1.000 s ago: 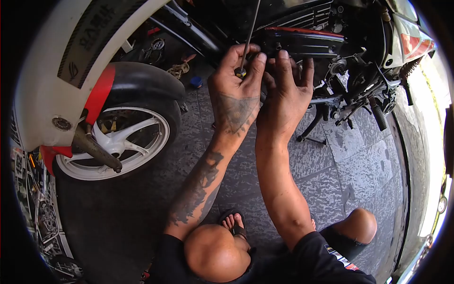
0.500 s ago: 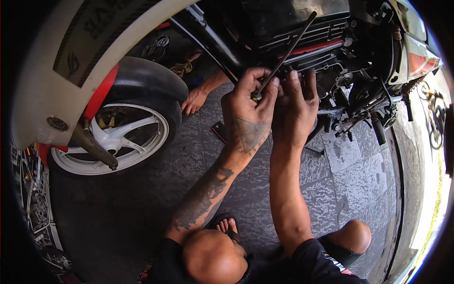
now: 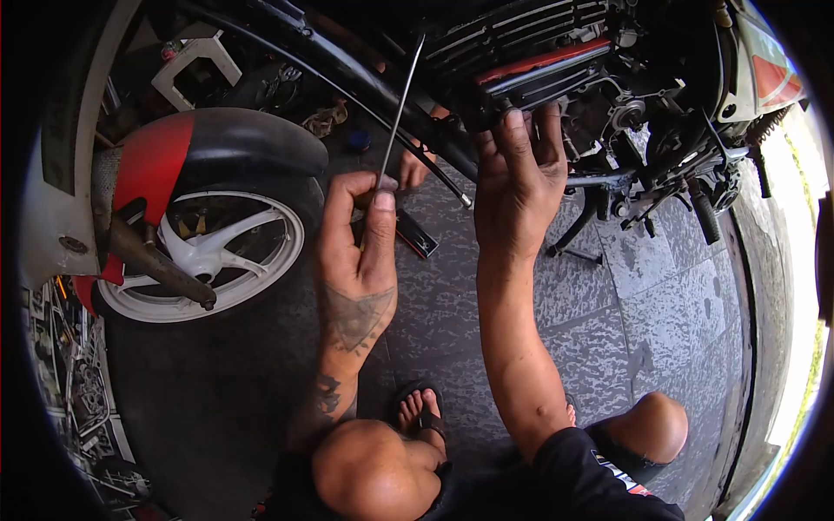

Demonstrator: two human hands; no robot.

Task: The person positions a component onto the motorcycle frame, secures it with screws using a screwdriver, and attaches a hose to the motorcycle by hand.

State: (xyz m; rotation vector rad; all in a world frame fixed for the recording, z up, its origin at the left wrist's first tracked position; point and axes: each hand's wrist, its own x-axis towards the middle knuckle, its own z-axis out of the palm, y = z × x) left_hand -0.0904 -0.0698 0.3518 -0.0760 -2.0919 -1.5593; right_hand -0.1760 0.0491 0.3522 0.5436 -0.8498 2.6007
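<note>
2 bare hands work beside a partly stripped motorcycle. The left hand (image 3: pixel 356 243) is mostly closed, pinching a thin metal rod (image 3: pixel 403 108) between thumb and forefinger; the rod slants up and away from it, its lower end hidden in the grip. To its right, the right hand (image 3: pixel 521 187) is half curled, fingertips at the lower edge of a red-and-black engine part (image 3: pixel 546 68) just above; whether it grips anything is hidden. Another person's hand (image 3: pixel 414 167) is just beyond the left hand. The step appears to be fingering the engine part, rod held apart; using the rod there would call for bringing it rightward.
</note>
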